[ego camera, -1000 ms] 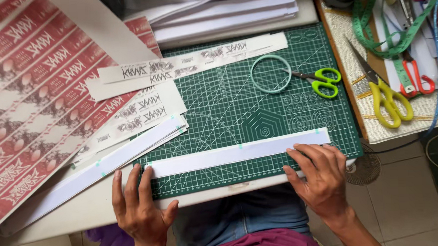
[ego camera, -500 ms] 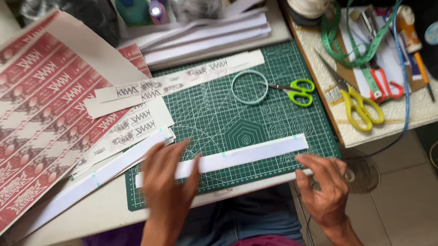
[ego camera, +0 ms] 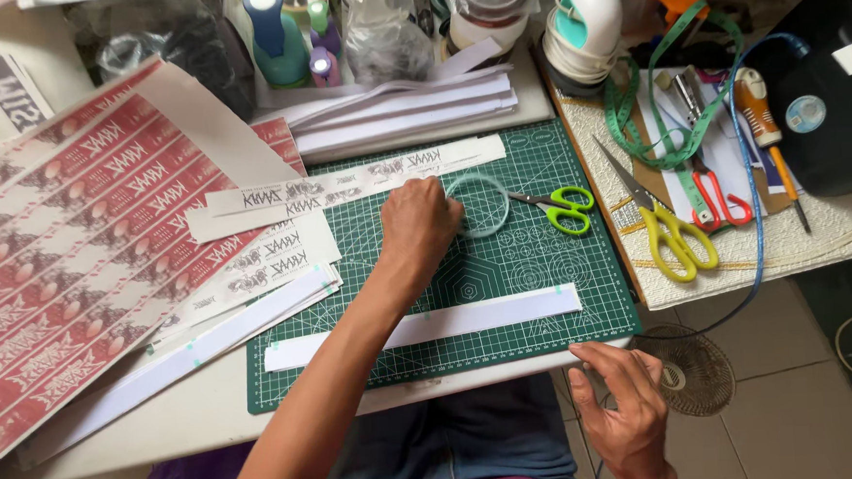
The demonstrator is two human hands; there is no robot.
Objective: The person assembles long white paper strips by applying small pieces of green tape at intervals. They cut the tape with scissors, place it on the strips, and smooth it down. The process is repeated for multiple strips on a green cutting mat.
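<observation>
We see a pale counter (ego camera: 203, 431) crowded with paper work. Largest on it is the big red-and-white printed sheet of repeated labels (ego camera: 67, 249), spread over its left part and still uncut. Next comes the dark green gridded cutting mat (ego camera: 544, 262) in front of us. Along the mat's near edge lies a long plain white paper strip (ego camera: 488, 316), flat and roughly parallel to that edge; our forearm crosses over it. A stack of similar long white strips (ego camera: 161, 365) lies just left of the mat, and several cut printed label strips (ego camera: 346, 187) rest across its far-left corner.

Our left hand (ego camera: 417, 225) reaches across the mat, its fingers curled together at the clear ring of adhesive tape (ego camera: 483, 205), which lies flat near the mat's middle top. We cannot tell whether they already grip the ring or only touch its rim. Our right hand (ego camera: 624, 409) sits at the counter's near edge, just beside the white strip's right end, fingers loosely apart and holding nothing.

The small green-handled scissors (ego camera: 560, 208) lie just right of the tape ring, untouched.

By our judgement, cutting is partly done: strips are cut and stacked. The strip on the mat looks barely taped, and the big sheet remains.
</observation>
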